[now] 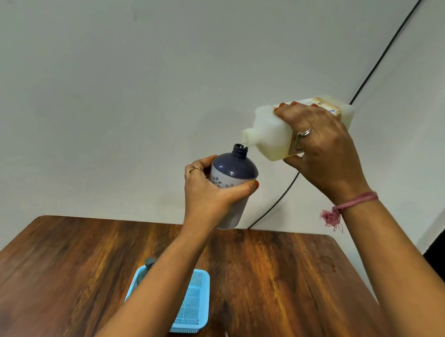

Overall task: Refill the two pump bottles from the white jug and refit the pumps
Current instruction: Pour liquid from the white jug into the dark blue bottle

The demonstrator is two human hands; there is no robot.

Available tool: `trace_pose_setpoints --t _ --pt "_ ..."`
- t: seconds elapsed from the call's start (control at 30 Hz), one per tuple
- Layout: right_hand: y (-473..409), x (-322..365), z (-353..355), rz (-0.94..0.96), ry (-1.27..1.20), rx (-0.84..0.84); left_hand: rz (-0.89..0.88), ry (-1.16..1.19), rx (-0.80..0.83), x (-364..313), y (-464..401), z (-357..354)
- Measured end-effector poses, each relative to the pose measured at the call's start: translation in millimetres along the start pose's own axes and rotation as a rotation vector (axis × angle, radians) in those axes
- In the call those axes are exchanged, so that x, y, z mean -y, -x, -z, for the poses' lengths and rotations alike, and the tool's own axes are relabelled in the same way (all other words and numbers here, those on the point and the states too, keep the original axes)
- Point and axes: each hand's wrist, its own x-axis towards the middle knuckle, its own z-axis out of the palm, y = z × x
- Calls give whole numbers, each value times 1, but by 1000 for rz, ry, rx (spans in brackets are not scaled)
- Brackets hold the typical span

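The left hand is wrapped around the waist of a blue-shouldered plastic pump bottle with a pale flower-printed body, thumb and fingers curled round it, holding it upright in the air above the far edge of the brown wooden table. The right hand clamps the squarish white plastic jug across its flat sides, tipped so its spout sits just over the bottle's open threaded neck, where a thin white thread of liquid seems to be passing. The jug looks stiff but probably heavy enough to swing if full; how full it is cannot be told, nor can the bottle's level through its opaque wall. A mid-body grip suits both, since wet plastic would likely be slippery. Below, a light blue perforated plastic tray lies on the table, with a dark pump top showing in it behind the forearm.
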Motion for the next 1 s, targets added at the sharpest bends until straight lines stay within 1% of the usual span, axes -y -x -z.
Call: trace_pose_setpoints --t 1.0 --pt "0 3 7 -3 9 6 -12 6 16 -6 6 0"
